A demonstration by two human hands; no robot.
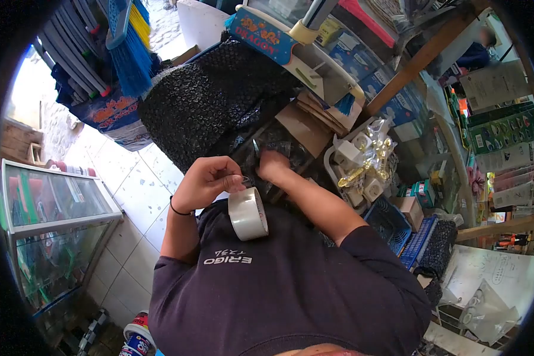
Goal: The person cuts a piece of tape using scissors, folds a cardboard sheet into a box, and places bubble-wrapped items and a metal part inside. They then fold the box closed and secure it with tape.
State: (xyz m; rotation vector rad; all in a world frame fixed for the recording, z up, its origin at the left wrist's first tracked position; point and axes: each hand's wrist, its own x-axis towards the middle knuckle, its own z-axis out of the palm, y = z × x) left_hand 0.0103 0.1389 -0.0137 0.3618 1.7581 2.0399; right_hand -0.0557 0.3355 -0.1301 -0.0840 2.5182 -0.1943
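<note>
My left hand [206, 181] is closed in a pinch, thumb and fingertips on the loose end of a wide roll of packing tape [247, 215]. The roll hangs just below those fingers, in front of my dark shirt. To its right, my right hand [273, 167] is curled, its fingers mostly turned away. A pointed metal blade [256, 146] sticks up beside that hand and seems to be in its grip; its handle is hidden. Beyond both hands lies a large parcel in black bubble wrap [213, 95], with dark plastic film near my right hand.
Flattened cardboard [305, 129] lies beyond my right hand. A tray of bagged brass-coloured fittings [371, 160] and a blue basket [389, 222] stand right. Brooms [127, 65] hang upper left. A glass display case [59, 202] stands left on the tiled floor [136, 196].
</note>
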